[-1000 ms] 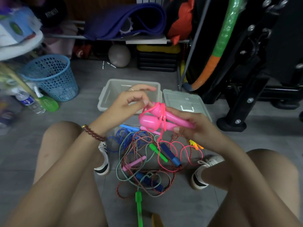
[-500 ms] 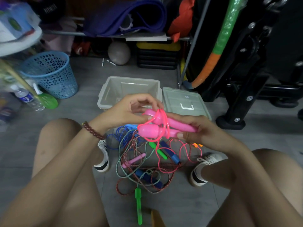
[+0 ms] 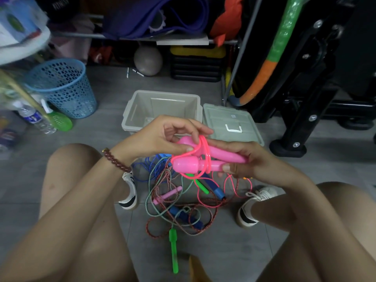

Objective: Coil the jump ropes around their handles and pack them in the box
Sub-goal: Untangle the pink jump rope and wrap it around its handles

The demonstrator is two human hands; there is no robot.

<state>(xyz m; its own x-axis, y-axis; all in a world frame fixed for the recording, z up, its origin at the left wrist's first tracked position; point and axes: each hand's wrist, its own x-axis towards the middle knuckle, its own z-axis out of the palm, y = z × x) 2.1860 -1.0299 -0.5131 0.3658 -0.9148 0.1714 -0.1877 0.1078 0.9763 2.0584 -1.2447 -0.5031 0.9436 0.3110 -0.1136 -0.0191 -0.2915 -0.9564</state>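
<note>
Two pink handles [image 3: 189, 165] lie side by side in my right hand [image 3: 250, 159], which grips their far ends. Several turns of thin pink cord [image 3: 204, 151] circle them near the middle. My left hand [image 3: 162, 137] pinches that cord just above the handles. The loose end of the cord drops to a tangle of jump ropes [image 3: 183, 202] on the floor between my feet, with green, blue and pale pink handles. The open grey box [image 3: 162, 108] stands just beyond my hands.
The box's lid [image 3: 230, 123] lies flat to its right. A blue mesh bin [image 3: 65, 86] and a water bottle [image 3: 34, 119] stand at the left. A black exercise frame [image 3: 305, 98] rises at the right. My knees flank the rope pile.
My left hand has carried the cord down and round the handles, adding a turn. Both hands have sunk a little and the handles now lie flatter.
</note>
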